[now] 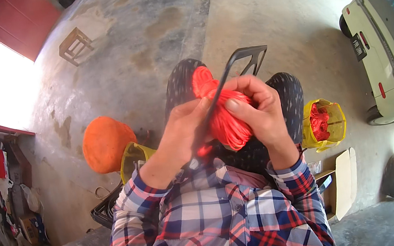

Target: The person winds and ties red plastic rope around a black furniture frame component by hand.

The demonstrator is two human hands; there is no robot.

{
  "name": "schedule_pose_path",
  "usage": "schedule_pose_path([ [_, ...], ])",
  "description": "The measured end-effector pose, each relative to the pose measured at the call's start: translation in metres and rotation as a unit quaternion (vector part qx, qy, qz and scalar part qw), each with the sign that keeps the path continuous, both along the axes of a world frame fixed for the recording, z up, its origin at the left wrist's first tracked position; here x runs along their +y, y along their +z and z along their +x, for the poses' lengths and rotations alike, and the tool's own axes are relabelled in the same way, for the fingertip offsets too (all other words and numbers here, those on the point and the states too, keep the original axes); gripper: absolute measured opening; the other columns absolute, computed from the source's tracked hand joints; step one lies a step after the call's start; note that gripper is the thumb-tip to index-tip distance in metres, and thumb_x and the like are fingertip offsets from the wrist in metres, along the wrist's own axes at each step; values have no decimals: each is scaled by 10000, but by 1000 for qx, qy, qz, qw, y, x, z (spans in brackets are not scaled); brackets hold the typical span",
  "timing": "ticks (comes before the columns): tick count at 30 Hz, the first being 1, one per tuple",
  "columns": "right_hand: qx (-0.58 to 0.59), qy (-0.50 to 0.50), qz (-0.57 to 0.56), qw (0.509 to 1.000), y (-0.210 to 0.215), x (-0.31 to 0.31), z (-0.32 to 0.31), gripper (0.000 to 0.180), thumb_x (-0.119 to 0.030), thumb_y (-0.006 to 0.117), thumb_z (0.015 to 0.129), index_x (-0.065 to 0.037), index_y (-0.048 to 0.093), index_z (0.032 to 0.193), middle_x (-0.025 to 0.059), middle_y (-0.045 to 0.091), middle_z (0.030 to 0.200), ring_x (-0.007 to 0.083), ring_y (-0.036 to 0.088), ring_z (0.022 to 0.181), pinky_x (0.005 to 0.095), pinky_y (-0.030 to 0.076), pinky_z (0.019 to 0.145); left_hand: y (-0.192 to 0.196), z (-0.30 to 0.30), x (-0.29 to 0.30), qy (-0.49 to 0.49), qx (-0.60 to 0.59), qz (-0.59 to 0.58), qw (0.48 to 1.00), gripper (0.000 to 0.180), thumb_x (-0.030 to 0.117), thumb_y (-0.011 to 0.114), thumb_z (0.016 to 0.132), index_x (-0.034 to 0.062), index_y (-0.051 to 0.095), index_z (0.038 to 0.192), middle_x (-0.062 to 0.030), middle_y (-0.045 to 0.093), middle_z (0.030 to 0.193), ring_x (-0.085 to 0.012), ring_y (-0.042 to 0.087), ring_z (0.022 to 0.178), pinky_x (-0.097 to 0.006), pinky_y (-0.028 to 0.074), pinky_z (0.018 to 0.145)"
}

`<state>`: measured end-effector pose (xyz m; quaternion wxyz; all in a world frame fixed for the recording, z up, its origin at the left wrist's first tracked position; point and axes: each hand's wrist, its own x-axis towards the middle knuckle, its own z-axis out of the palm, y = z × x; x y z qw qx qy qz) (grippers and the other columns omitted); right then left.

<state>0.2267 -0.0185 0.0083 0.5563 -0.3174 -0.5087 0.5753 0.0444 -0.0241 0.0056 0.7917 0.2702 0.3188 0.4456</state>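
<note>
Over my lap I hold a bundle of shiny red cord [231,127], gathered narrow near its looped top and spreading out below like a tassel. My left hand [182,126] is closed on its left side, near the narrow part. The thumb and fingers of my right hand [258,106] pinch the strands on the right side. A black angular frame [234,57] rises in front of the bundle and hides part of it and some of my left fingers. Whether finer thread is between my fingertips I cannot make out.
At my left stand an orange rounded seat [107,144] and a yellow bag [134,155]. To my right, a yellow mesh basket [332,136] holds more red bundles, near an open cardboard box [346,184]. A wooden stool [74,45] and a parked van [375,53] are farther off.
</note>
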Motion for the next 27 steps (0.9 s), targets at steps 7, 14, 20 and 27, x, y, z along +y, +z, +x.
schedule_pose_path([
  [7,355,204,-207,889,-39,-8,-1,558,-350,637,819,44,546,1203,197,557,1242,283,573,1079,383,461,962,-10,2,-7,-115,-155,-14,981,290,182,652,861,-38,640,1050,-131,684,1008,-231,660,931,-358,495,891],
  [14,404,133,-170,889,-60,21,15,485,-303,622,891,21,529,1239,191,560,1274,280,541,1184,414,425,1025,-8,-10,-6,-159,-5,61,985,508,411,477,976,-49,590,1159,-97,628,842,-174,562,624,-287,457,566],
  [20,318,39,-67,945,-100,11,65,439,-343,600,907,-43,564,1225,156,578,1247,295,515,1205,462,379,1047,-6,-13,-2,-8,-4,70,997,380,353,573,935,-16,656,980,-134,604,812,-169,515,563,-247,336,440],
  [27,424,170,64,887,-18,-30,98,443,-550,448,953,-115,390,893,-17,488,571,142,545,486,329,399,559,-23,-38,18,-3,-48,20,999,313,184,737,822,84,604,1087,-137,624,867,-160,525,541,-238,326,402],
])
